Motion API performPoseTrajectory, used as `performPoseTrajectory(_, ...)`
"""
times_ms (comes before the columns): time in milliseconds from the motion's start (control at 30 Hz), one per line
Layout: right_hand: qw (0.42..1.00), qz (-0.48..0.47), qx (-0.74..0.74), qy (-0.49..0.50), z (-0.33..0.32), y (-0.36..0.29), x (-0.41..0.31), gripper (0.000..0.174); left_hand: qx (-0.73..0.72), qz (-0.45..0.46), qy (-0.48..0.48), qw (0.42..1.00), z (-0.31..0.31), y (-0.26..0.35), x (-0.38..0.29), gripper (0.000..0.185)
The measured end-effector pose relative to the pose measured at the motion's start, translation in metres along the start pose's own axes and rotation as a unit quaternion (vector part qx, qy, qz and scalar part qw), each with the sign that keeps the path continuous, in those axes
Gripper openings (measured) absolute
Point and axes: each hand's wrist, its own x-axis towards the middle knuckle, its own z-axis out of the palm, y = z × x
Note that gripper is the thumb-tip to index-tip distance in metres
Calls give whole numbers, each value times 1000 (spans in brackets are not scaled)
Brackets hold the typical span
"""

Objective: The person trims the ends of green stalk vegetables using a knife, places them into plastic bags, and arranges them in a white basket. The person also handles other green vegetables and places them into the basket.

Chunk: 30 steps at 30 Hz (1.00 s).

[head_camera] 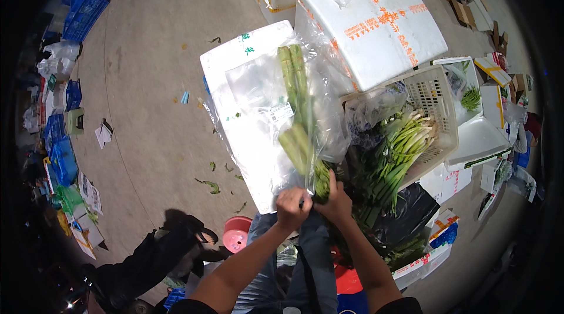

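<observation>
Before me a white foam box lid [246,137] bears clear plastic bags. Thick green stalks, perhaps celtuce [291,76], lie there under clear film with a printed label [281,112] on it. A second pair of stalks [299,148] points toward me, its leafy end [323,184] near my hands. My left hand [293,206] is closed on the edge of the clear plastic bag [311,173] at the near edge of the lid. My right hand [335,201] touches the leafy end, index finger extended; its grip is partly hidden.
A closed foam box [374,27] stands beyond the lid. To the right, a plastic crate [449,115] holds green onions [407,142] and bagged vegetables. A pink stool [236,234] is near my legs. Another person in dark clothing [150,256] is at lower left.
</observation>
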Motion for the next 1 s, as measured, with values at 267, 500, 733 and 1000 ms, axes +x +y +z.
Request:
performPoseTrajectory(267, 976, -79, 177, 99, 32, -60, 170, 90, -187, -179, -112, 959, -20, 50, 15, 7)
performPoseTrajectory(500, 961, -82, 132, 229, 45, -65, 254, 100, -274, -186, -115, 937, -62, 53, 35, 5)
performPoseTrajectory(733, 955, -255, 147, 22, 38, -30, 113, 67, -52, -171, -173, 969, -107, -12, 41, 3)
performPoseTrajectory(1000, 897, 163, 410, 37, 62, 136, -100, 29, -9, -275, -250, 929, -115, -83, 9, 28)
